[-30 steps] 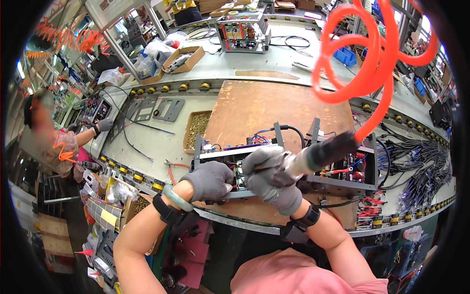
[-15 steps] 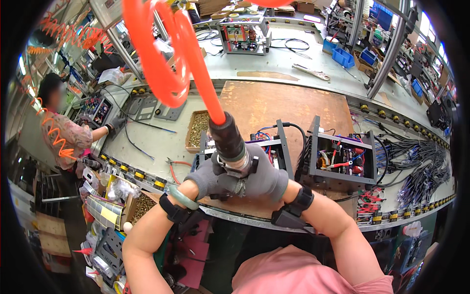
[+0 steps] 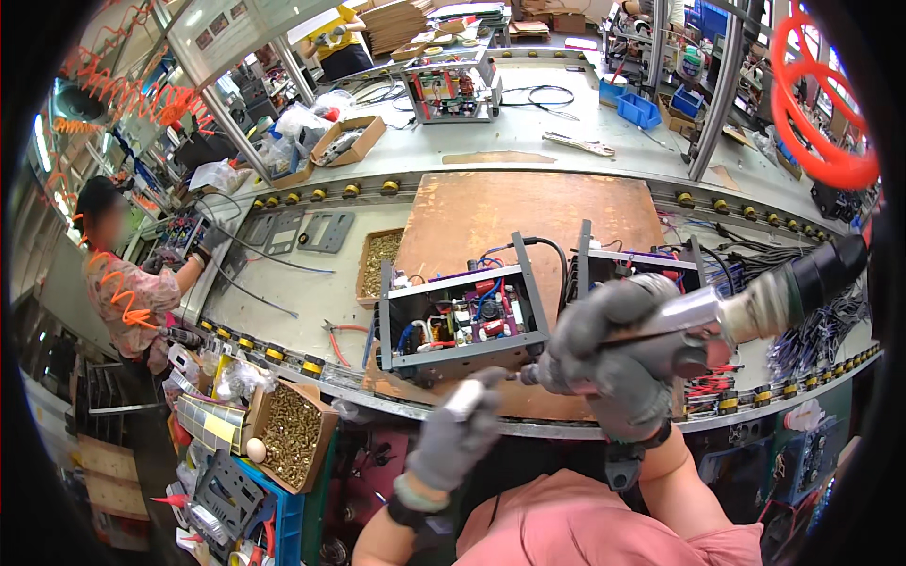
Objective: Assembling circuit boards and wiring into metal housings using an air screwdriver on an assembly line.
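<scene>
My right hand, in a grey glove, is wrapped around a pneumatic screwdriver. The driver lies nearly level, its black hose end to the right and its tip towards the left. Close to that tip is my gloved left hand, fingers drawn together; it is slightly blurred, and anything small between the fingertips is hidden. Just behind the hands stands an open-framed electrical unit, its boards and red and blue wires showing. A second such unit is partly covered by my right hand and the driver.
Brown board lies under the units. Left of it are a screw box and red-handled pliers. A larger screw carton stands at the near left. Cable bundles lie right. A co-worker stands at left.
The driver has swung from upright in front of both hands to nearly level at the right. My left hand has let go of it and come down nearer me. The left unit is now uncovered.
</scene>
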Demonstrator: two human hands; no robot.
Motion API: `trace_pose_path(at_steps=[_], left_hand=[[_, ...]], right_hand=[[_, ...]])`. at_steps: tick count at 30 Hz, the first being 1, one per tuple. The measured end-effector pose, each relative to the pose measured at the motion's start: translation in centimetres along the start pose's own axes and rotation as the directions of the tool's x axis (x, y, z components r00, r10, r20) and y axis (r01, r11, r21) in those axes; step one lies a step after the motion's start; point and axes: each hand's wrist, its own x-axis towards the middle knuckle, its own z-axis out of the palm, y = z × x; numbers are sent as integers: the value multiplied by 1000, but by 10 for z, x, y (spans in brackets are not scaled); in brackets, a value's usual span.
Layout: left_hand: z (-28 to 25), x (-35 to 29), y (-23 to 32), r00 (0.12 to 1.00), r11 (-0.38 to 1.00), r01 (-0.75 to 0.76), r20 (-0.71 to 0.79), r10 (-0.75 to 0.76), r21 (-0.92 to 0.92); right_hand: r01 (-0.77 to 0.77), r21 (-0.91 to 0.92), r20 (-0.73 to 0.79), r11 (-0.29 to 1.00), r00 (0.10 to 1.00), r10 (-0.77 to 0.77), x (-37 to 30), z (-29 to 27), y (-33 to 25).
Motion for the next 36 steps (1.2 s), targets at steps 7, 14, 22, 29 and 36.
trace_pose_path(at_steps=[7,14,22,29,36], left_hand=[[68,42,-64,934,928,-12,335,-122,373],[103,45,-74,977,867,-6,188,-101,498],[108,66,-95,972,909,32,200,-126,417],[107,82,-110,929,964,136,307,-204,230],[107,86,-109,936,944,88,299,-188,317]], right_hand=[[92,-285,-398,954,894,-205,-49,-1,-55],[317,-362,-398,877,798,-452,-85,-37,-74],[388,-330,-424,861,754,-502,-95,-54,-90],[369,-383,-499,847,689,-526,-95,-61,-95],[369,-194,-236,909,882,-409,-97,-97,-98]])
